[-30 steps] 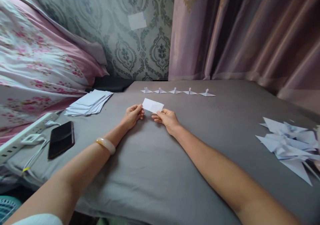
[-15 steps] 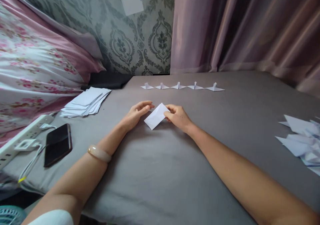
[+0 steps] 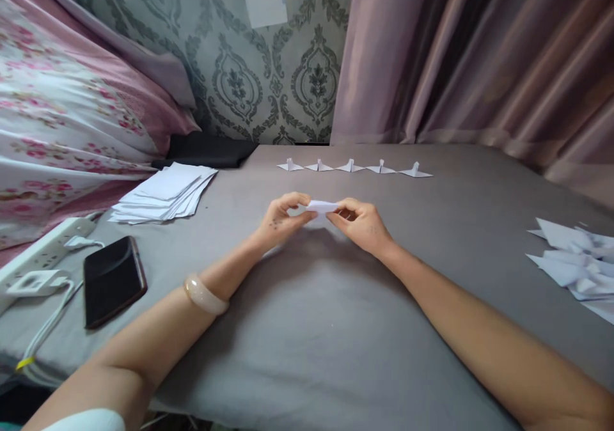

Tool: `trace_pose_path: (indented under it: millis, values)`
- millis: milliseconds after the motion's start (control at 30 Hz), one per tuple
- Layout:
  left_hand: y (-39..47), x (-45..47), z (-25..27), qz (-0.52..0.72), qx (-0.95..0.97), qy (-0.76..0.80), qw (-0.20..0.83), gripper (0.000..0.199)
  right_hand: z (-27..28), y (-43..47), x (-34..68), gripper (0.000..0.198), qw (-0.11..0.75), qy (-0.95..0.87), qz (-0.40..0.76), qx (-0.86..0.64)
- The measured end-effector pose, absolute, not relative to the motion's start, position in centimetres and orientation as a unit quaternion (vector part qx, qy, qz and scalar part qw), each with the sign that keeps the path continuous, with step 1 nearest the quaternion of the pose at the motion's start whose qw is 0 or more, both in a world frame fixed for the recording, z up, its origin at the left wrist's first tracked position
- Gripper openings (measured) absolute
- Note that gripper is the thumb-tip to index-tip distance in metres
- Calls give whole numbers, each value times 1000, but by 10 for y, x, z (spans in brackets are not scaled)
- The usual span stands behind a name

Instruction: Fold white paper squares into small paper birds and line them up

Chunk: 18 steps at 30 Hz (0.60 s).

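A small folded piece of white paper [image 3: 321, 207] is held up between my hands, seen nearly edge-on. My left hand [image 3: 286, 217] pinches its left end between thumb and fingers, with a pale bangle [image 3: 205, 295] round that wrist. At the other end, my right hand [image 3: 359, 223] grips it the same way. Beyond the hands stands a row of several folded paper birds [image 3: 350, 165] on the grey sheet [image 3: 326, 341].
To the left lie a stack of white paper [image 3: 163, 194], a phone [image 3: 114, 282] and a white power strip [image 3: 43, 258] with cables. A heap of folded white paper pieces [image 3: 575, 258] sits at the right edge. Curtains [image 3: 398, 54] and a patterned wall [image 3: 240, 66] stand behind.
My left hand has closed on the paper's left end; before, it was apart from it. The paper has been turned from showing its broad face to nearly edge-on.
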<state>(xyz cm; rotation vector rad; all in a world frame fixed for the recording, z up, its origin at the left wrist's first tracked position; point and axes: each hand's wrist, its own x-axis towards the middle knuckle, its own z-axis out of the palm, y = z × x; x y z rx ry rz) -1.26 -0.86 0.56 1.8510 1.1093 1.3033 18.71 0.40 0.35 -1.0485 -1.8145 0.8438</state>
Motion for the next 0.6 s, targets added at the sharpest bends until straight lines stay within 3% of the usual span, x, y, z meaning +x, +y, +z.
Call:
trace_pose_path:
  millis: [100, 200, 367, 467, 600]
  values:
    - [-9, -19, 9, 424, 806, 409, 62, 9, 1, 0, 191, 19, 397, -821, 115, -393]
    - [-10, -25, 4, 310, 865, 394, -29, 23, -1, -6, 196, 29, 291, -882, -28, -369]
    - [-20, -30, -9, 208, 894, 394, 34, 18, -5, -17, 194, 22, 166, -908, -14, -385]
    - [-26, -27, -12, 241, 863, 433, 97, 14, -5, -20, 193, 14, 186, -879, 73, -433]
    - [-24, -20, -12, 293, 792, 506, 176, 23, -4, -16, 191, 22, 232, -836, 177, -465]
